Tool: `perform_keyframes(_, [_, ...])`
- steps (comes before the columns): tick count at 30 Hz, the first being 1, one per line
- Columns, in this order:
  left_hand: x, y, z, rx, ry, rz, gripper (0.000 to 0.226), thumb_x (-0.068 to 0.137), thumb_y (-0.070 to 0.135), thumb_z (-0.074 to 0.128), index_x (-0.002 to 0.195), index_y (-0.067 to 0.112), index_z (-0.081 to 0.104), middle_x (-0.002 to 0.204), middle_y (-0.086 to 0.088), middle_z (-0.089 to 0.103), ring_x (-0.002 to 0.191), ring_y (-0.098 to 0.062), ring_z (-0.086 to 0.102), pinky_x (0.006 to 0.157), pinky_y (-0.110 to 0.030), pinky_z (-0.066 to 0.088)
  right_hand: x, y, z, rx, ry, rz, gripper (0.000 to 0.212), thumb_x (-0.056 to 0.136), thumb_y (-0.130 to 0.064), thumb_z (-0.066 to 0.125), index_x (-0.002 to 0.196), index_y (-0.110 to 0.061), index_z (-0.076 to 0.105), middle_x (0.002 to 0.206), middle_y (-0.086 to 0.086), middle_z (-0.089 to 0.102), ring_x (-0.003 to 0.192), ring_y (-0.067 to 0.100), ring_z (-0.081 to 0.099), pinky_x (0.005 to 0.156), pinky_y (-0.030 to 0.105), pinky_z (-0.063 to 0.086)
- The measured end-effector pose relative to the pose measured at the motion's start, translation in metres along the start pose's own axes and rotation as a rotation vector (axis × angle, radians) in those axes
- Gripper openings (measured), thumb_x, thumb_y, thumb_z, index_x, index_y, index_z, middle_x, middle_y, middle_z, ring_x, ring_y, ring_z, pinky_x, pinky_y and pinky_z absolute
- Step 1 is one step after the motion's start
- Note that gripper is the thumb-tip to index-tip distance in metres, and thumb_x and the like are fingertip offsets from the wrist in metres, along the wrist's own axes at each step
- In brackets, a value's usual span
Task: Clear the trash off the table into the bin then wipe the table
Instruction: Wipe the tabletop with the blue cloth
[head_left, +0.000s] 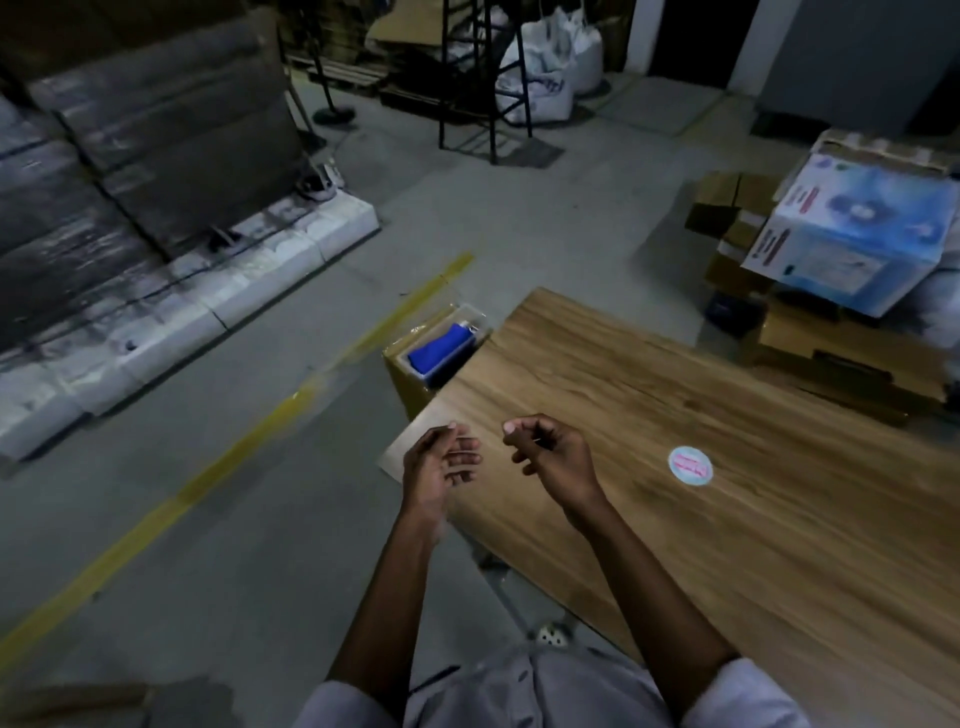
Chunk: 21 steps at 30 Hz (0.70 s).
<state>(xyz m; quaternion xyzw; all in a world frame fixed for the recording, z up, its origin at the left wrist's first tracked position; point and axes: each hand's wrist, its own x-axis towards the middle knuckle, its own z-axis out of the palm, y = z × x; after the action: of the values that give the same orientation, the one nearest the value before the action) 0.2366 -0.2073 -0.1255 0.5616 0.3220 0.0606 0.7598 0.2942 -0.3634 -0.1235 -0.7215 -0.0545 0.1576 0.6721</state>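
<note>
Left hand (441, 462) hangs relaxed, fingers apart; right hand (550, 457) is loosely curled, and both look empty. The flat round disc (690, 466) lies on the table (675, 374) near the right hand. It probably needs prying up by its edge before going to the bin (408, 384).

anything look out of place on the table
One thing: a round white disc with pink print lies flat on the table, to the right of the right hand, not in the bin. Whether it is a sticker or a lid is unclear.
</note>
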Motion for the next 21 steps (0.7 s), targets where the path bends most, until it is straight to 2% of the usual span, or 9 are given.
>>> perform_keyframes(3, [0.036,0.011,0.0,0.027,-0.039,-0.026,0.024,0.102,0.026,0.055,0.109,0.007,0.069,0.09,-0.009,0.076,0.08,-0.025,0.07,0.072,-0.037,0.053,0.03,-0.003,0.015,0.011,0.031,0.046,0.011,0.095,-0.02,0.072,0.099,-0.011,0.076,0.089,0.006,0.077,0.067,0.011,0.065,0.058,0.026,0.05])
perform_keyframes(9, [0.117,0.024,-0.027,0.051,-0.083,-0.13,0.021,0.101,0.024,0.057,0.108,0.008,0.07,0.095,-0.013,0.076,0.081,-0.026,0.071,0.07,-0.037,0.053,0.09,0.004,0.062,0.019,0.093,0.131,0.011,0.095,-0.025,0.071,0.098,-0.015,0.077,0.088,0.005,0.077,0.07,0.015,0.066,0.061,0.031,0.051])
perform_keyframes(14, [0.219,0.051,-0.067,0.081,-0.141,-0.232,0.024,0.101,0.025,0.059,0.109,0.006,0.072,0.093,-0.011,0.077,0.078,-0.023,0.07,0.067,-0.034,0.054,0.159,0.019,0.132,0.031,0.211,0.217,0.008,0.094,-0.021,0.072,0.096,-0.015,0.077,0.085,0.007,0.077,0.068,0.017,0.065,0.06,0.033,0.05])
perform_keyframes(18, [0.305,0.085,-0.104,0.088,-0.168,-0.311,0.024,0.099,0.02,0.06,0.111,0.003,0.071,0.096,-0.014,0.075,0.072,-0.017,0.071,0.06,-0.025,0.056,0.218,0.028,0.203,0.004,0.268,0.29,0.008,0.094,-0.016,0.071,0.098,-0.017,0.078,0.086,0.006,0.076,0.068,0.012,0.064,0.06,0.03,0.049])
perform_keyframes(21, [0.363,0.102,-0.123,0.145,-0.185,-0.363,0.024,0.096,0.025,0.063,0.107,0.008,0.074,0.101,-0.014,0.077,0.083,-0.023,0.074,0.071,-0.03,0.054,0.259,0.028,0.247,-0.024,0.251,0.325,0.008,0.095,-0.017,0.071,0.099,-0.02,0.078,0.089,-0.001,0.077,0.072,0.009,0.067,0.065,0.026,0.052])
